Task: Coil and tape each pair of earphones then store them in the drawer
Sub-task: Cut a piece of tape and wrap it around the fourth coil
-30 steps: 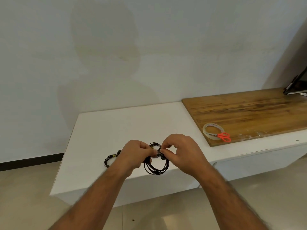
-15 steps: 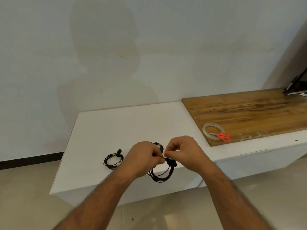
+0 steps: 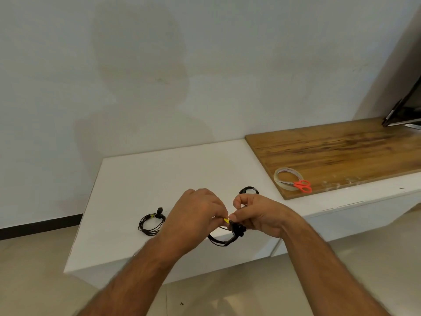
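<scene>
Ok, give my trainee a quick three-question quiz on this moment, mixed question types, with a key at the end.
1. True or false: the scissors lie on the white cabinet top.
2. Multiple choice: what do the left hand and right hand hold between them? A) the tape roll B) a coiled pair of earphones C) nothing
3. Fill in: besides the held pair, ____ other coils lie on the white top.

Key:
1. False: they rest with the tape roll on the wooden board.
2. B: both pinch it at a yellow tape piece.
3. Two: the left coil and the far coil behind the right hand.
</scene>
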The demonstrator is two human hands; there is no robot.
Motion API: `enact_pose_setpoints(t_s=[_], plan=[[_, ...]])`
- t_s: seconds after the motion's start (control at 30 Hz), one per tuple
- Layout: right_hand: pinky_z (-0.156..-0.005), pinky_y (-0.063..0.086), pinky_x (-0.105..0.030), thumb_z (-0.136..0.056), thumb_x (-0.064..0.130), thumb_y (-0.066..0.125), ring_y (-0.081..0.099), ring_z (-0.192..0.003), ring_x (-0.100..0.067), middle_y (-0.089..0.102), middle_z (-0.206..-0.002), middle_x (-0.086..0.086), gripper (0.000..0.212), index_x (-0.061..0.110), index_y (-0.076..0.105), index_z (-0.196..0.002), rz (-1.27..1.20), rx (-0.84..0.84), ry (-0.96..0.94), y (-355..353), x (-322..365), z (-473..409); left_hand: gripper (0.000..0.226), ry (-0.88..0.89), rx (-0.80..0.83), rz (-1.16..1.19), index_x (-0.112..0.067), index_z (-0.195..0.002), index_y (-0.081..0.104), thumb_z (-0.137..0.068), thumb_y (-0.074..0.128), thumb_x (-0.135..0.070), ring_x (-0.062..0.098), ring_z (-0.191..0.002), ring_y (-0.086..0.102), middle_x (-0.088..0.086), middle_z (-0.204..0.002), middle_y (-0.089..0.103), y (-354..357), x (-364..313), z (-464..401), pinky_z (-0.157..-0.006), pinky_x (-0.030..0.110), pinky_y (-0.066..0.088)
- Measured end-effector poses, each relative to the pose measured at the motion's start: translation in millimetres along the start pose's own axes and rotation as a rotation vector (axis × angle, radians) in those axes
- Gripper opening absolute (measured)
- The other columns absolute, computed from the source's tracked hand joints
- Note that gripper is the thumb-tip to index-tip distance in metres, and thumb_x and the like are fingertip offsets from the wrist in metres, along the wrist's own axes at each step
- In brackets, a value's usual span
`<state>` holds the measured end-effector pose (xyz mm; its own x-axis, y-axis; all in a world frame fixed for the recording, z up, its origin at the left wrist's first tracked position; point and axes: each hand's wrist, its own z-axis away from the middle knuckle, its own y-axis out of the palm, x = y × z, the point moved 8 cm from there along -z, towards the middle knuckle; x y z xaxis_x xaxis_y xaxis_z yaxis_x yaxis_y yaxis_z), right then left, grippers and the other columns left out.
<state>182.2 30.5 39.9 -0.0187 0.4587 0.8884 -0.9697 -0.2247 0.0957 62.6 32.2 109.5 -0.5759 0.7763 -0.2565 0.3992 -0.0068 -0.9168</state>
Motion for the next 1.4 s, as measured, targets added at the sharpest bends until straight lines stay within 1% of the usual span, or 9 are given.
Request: enact_pose_setpoints(t_s=[0.27,0.37,0.5,0.57,0.67,0.83,1.07,1.23,1.4], plan=[[-0.075,0.048,-0.034,-0.07,0.003,0.069,0.067,-0.066,-0.015,0.049,-0.07,-0.008,0.018,0.017,0.056,-0.071,0.001,0.056,-0.008,6,0,1,0.019,0.021,0.014,0.083,-0.028,-0.085,0.077,-0.081,0.059,-0.036,0.011,-0.084,0.055,-0.014,-0.089,0.066,5,-5,-1,-0.068,0.028,0.04],[-0.072,0.05,-0.033,-0.066,0.003,0.074,0.063,-0.064,-0.015,0.058,-0.077,-0.011,0.021,0.018,0.06,-0.071,-0.028,0.034,-0.044,5,2,1,0.019,-0.012,0.024,0.125,-0.03,-0.09,0.076,-0.083,0.059,-0.036,0.009,-0.088,0.053,-0.014,-0.093,0.064,6,2,0,-0.071,0.026,0.039],[-0.077,0.054,-0.041,-0.067,0.01,0.078,0.065,-0.072,-0.026,0.065,-0.073,-0.01,0.016,0.012,0.063,-0.072,-0.172,-0.166,-0.281,-16,22,4,0.012,-0.125,0.032,0.194,-0.03,-0.089,0.075,-0.088,0.065,-0.036,0.003,-0.092,0.051,-0.019,-0.095,0.061,4,14,2,-0.077,0.023,0.041],[-0.076,0.054,-0.038,-0.071,0.007,0.077,0.065,-0.072,-0.024,0.067,-0.071,-0.009,0.012,0.011,0.067,-0.073,-0.082,-0.264,-0.414,-24,35,11,0.011,-0.217,0.019,0.238,-0.03,-0.087,0.074,-0.088,0.065,-0.037,0.0,-0.091,0.051,-0.022,-0.091,0.058,4,22,5,-0.075,0.018,0.04],[-0.074,0.056,-0.031,-0.076,-0.005,0.075,0.068,-0.076,-0.021,0.072,-0.081,-0.013,0.019,0.014,0.074,-0.074,0.094,-0.219,-0.51,-12,47,20,0.01,-0.333,0.0,0.311,-0.032,-0.081,0.072,-0.087,0.066,-0.038,-0.003,-0.088,0.053,-0.023,-0.086,0.058,5,36,7,-0.072,0.018,0.041],[-0.088,0.051,-0.034,-0.074,0.02,0.08,0.067,-0.093,-0.007,0.073,-0.091,0.008,0.009,0.025,0.076,-0.081,0.518,-0.239,-0.474,8,40,13,0.009,-0.372,-0.016,0.318,-0.035,-0.081,0.071,-0.086,0.066,-0.039,-0.001,-0.087,0.054,-0.02,-0.087,0.06,3,36,8,-0.07,0.019,0.04],[-0.086,0.047,-0.018,-0.082,0.015,0.073,0.065,-0.088,0.001,0.073,-0.086,0.013,0.013,0.027,0.074,-0.088,0.613,-0.233,-0.475,14,42,14,0.008,-0.388,-0.014,0.305,-0.034,-0.084,0.071,-0.086,0.066,-0.04,-0.002,-0.087,0.053,-0.021,-0.087,0.059,2,39,9,-0.072,0.017,0.04],[-0.084,0.05,-0.017,-0.085,0.014,0.069,0.067,-0.083,-0.005,0.072,-0.08,0.01,0.013,0.024,0.076,-0.091,0.623,-0.19,-0.435,13,37,10,0.015,-0.317,-0.018,0.195,-0.032,-0.092,0.074,-0.088,0.063,-0.043,0.001,-0.091,0.051,-0.022,-0.091,0.057,-2,32,6,-0.08,0.024,0.04],[-0.074,0.052,-0.028,-0.089,0.019,0.064,0.062,-0.07,-0.007,0.068,-0.073,0.006,0.01,0.024,0.073,-0.086,0.615,-0.111,-0.34,14,25,3,0.022,-0.217,-0.029,0.003,-0.034,-0.099,0.074,-0.09,0.059,-0.047,0.007,-0.1,0.05,-0.018,-0.102,0.063,-5,23,3,-0.084,0.027,0.034]])
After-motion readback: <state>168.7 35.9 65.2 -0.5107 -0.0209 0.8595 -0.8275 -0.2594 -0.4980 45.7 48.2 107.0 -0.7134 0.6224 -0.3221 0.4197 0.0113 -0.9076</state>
